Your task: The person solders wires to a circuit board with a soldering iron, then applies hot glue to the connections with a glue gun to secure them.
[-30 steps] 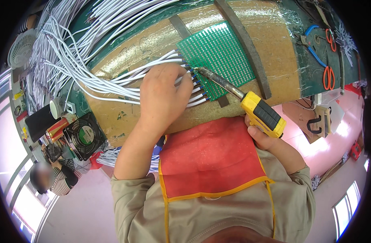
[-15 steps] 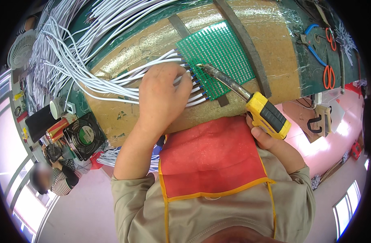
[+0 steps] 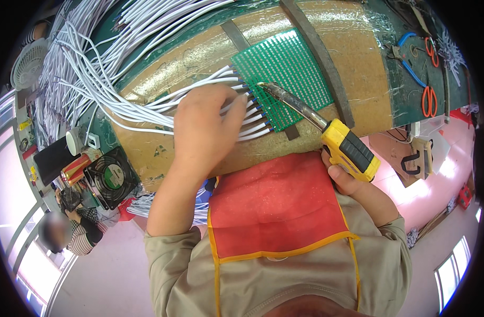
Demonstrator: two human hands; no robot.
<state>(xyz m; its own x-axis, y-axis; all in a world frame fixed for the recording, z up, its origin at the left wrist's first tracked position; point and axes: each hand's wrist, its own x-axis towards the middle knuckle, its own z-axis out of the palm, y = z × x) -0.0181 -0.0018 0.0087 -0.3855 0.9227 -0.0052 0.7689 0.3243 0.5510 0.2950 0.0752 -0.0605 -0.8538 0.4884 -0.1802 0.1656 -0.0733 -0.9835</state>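
My left hand is over a fan of white cables, its fingers curled and its thumb bent toward the forefinger. Slight blur and the hand itself hide what lies in this pinch. Blue-tipped cable ends meet the left edge of a green circuit board panel with rows of silvery pads. In my right hand is a yellow and black soldering gun, gripped by its handle. Its long metal barrel slants up and left over the panel, the tip close to the row of cable ends.
A dark metal bar lies across the panel's right side. Pliers with blue handles and orange-handled scissors lie at right. A black fan stands at left, near a seated person. More white cables cover the back left.
My left hand has drawn back a little to the left, away from the panel's edge. The right hand and the soldering gun look almost unmoved.
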